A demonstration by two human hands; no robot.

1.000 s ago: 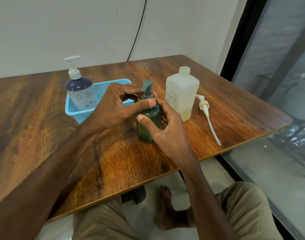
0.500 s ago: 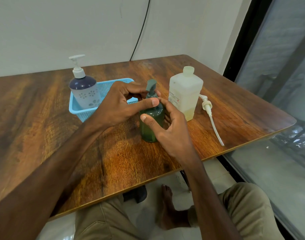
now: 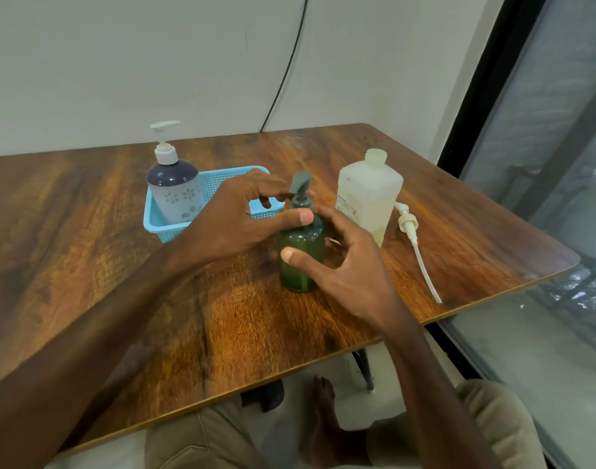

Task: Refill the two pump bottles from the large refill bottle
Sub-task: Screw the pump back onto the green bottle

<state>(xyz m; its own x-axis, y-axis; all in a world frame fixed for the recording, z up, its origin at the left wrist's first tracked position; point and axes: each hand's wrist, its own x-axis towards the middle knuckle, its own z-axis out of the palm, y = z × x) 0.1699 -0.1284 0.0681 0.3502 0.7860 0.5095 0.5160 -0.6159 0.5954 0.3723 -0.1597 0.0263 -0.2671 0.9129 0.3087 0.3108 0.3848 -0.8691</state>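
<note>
A green pump bottle with a grey pump head stands upright mid-table. My left hand pinches its pump collar, thumb in front and fingers behind. My right hand curls round the bottle's body from the right, thumb on its front. To the right stands the large translucent refill bottle, uncapped, with pale liquid low inside. Its white pump with a long tube lies on the table beside it. A white and navy pump bottle stands in a blue basket at the left.
The wooden table ends close on the right at a glass door frame. A black cable runs down the wall behind. My knees and a bare foot show below the front edge.
The hands hold nearly the same grip on the green bottle. My right fingers have loosened slightly off the neck. The view has shifted a little.
</note>
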